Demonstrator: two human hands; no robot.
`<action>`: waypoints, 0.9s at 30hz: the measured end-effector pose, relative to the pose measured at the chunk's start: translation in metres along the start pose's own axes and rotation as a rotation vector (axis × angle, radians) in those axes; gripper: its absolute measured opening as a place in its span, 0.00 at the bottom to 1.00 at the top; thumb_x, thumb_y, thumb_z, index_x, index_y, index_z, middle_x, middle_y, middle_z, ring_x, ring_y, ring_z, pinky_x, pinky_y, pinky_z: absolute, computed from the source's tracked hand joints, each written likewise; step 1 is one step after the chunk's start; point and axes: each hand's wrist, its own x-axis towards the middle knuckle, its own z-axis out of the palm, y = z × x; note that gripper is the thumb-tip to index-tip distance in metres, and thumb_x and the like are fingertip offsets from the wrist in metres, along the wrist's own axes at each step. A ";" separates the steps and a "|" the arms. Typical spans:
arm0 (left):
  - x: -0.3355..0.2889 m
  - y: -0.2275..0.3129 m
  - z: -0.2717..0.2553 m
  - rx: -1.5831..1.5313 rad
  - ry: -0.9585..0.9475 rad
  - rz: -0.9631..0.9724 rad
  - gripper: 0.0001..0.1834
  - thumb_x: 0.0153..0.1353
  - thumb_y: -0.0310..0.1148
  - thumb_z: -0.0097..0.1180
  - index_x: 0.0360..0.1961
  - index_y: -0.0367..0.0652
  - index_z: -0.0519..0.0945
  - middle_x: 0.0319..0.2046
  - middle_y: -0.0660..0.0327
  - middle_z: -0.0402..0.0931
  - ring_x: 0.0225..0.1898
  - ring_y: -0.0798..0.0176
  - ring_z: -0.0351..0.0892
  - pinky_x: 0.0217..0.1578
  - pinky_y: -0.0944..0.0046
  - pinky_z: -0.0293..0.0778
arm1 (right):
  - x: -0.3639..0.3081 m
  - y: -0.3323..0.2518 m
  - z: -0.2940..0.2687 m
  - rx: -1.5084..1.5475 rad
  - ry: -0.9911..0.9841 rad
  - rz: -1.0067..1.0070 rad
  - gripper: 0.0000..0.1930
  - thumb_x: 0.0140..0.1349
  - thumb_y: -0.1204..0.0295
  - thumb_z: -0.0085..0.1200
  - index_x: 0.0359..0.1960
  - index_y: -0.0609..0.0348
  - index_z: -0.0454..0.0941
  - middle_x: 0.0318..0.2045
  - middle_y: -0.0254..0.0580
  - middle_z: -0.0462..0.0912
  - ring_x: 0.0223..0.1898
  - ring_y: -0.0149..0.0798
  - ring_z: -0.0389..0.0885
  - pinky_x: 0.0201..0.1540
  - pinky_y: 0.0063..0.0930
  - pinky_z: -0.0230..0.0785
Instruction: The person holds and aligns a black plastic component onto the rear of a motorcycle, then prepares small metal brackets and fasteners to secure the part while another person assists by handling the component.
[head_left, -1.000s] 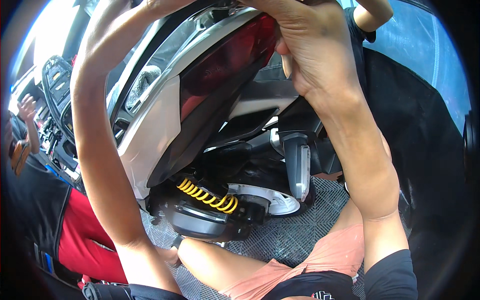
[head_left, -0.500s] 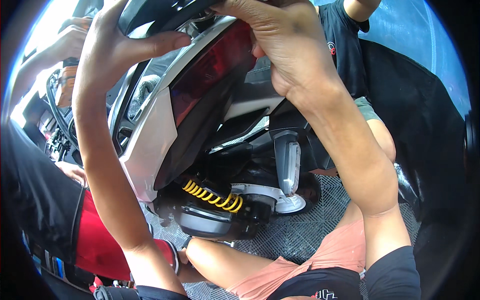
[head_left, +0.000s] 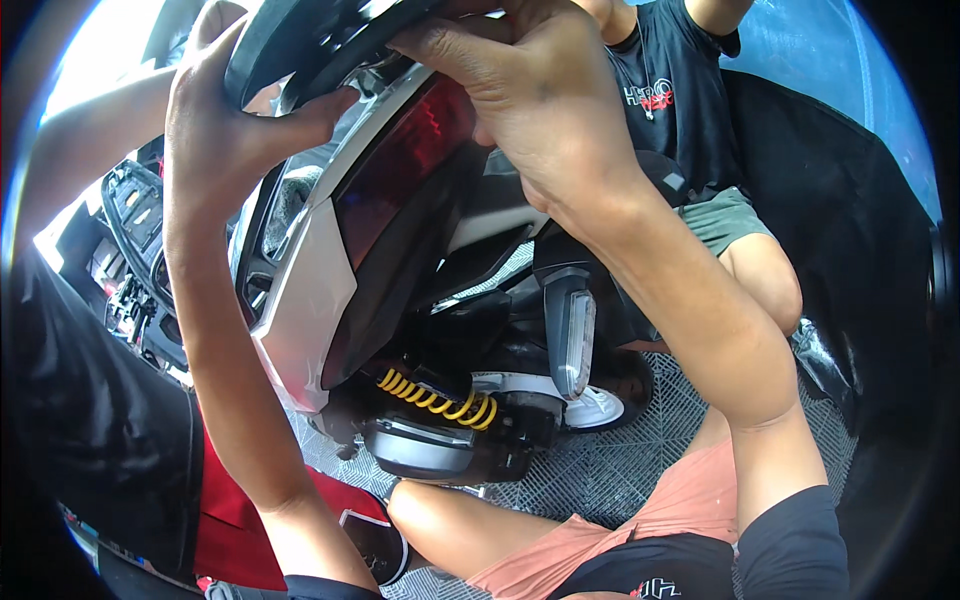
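At the top edge I hold a glossy black curved part (head_left: 305, 50) over the rear of a scooter. My left hand (head_left: 225, 120) is closed round its left side, thumb stretched along the underside. My right hand (head_left: 550, 100) is closed on its right end, thumb pointing left; some fingers are hidden behind it. Just below are the dark red tail light (head_left: 405, 150) and the white side panel (head_left: 310, 300). Whether the black part touches the body beneath, I cannot tell.
Lower down are a yellow coil spring (head_left: 440, 400), a grey-black cover (head_left: 420, 450) and a turn signal (head_left: 573, 340). A co-worker's arm (head_left: 100, 140) reaches in from the left. Another person in a black shirt (head_left: 675, 110) is at the far right. The floor has grey patterned tiles (head_left: 590, 490).
Both my hands and the black part have shifted slightly left and down in the picture. The co-worker's arm at left has moved behind my left hand; the orange tool there no longer shows.
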 end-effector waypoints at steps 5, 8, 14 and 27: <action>0.002 0.001 0.002 0.059 0.095 0.223 0.23 0.45 0.34 0.78 0.42 0.37 0.87 0.38 0.59 0.86 0.39 0.62 0.83 0.47 0.59 0.77 | -0.010 0.005 0.015 -0.025 0.117 0.040 0.19 0.67 0.58 0.62 0.40 0.66 0.84 0.24 0.46 0.84 0.25 0.41 0.82 0.32 0.35 0.73; 0.001 0.002 0.001 -0.003 0.066 0.153 0.22 0.45 0.34 0.78 0.42 0.37 0.87 0.38 0.59 0.86 0.40 0.62 0.83 0.47 0.59 0.77 | -0.012 0.010 0.023 -0.057 0.103 0.014 0.16 0.67 0.60 0.63 0.39 0.65 0.84 0.27 0.48 0.87 0.27 0.44 0.85 0.35 0.37 0.75; 0.003 0.000 0.000 -0.086 -0.009 0.062 0.26 0.45 0.34 0.78 0.47 0.36 0.86 0.43 0.57 0.85 0.43 0.60 0.84 0.52 0.57 0.75 | -0.018 0.008 0.025 -0.191 0.200 -0.156 0.11 0.64 0.68 0.67 0.39 0.63 0.84 0.32 0.49 0.89 0.33 0.46 0.90 0.35 0.35 0.78; 0.004 0.002 0.000 -0.219 -0.024 0.100 0.33 0.46 0.37 0.78 0.54 0.35 0.82 0.49 0.54 0.82 0.48 0.59 0.83 0.54 0.57 0.75 | -0.013 0.018 0.032 -0.140 0.217 -0.219 0.10 0.60 0.69 0.69 0.37 0.62 0.85 0.30 0.46 0.89 0.33 0.43 0.90 0.37 0.33 0.79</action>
